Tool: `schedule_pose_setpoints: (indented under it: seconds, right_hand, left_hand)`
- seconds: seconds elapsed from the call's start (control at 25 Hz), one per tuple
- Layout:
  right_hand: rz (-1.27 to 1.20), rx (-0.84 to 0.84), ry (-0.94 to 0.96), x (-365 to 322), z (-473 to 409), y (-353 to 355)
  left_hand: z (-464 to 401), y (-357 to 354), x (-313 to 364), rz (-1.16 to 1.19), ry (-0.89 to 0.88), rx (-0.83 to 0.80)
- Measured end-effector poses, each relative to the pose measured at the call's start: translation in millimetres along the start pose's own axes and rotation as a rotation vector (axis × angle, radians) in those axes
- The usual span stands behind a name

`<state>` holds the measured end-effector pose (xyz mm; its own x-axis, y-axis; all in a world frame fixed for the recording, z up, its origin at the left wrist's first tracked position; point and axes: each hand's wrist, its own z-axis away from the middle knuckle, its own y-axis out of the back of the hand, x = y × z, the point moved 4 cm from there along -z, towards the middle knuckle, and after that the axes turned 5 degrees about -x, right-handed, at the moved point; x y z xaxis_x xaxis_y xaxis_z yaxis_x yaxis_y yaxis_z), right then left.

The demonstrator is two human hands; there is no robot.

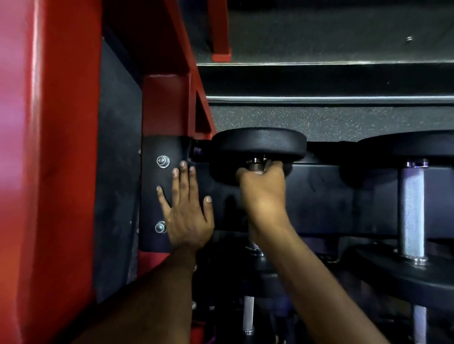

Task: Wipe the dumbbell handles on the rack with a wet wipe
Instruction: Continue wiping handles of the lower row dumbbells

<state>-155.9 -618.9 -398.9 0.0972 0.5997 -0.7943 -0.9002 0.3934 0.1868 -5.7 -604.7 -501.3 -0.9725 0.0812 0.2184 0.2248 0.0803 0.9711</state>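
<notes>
A black dumbbell lies on the top shelf of the black rack, close to the rack's left end. My right hand grips its knurled metal handle just below the far head, and the hand covers most of the handle. No wet wipe shows in that hand. My left hand presses flat, fingers spread, against the rack's black end plate. A second dumbbell with a bare silver handle lies to the right on the same shelf.
A red padded post and a red frame stand close on the left. More dumbbells lie on a lower shelf below my arms. Speckled dark flooring and a raised step run behind the rack.
</notes>
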Motion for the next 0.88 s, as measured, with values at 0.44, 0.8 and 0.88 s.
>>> schedule_pose_setpoints:
  seconds: [0.44,0.8,0.88]
  right_hand:
    - [0.440,0.102,0.157,-5.2,52.0,72.9]
    - [0.352,0.127,0.313,-59.4,173.2,106.7]
    - [0.315,0.118,0.314,-57.7,203.9,117.7]
  left_hand:
    - [-14.2,53.7,25.4,0.927,0.501,-0.077]
    - [53.4,181.1,81.5,1.040,0.411,-0.271]
    - [84.0,210.6,89.9,1.031,0.368,-0.220]
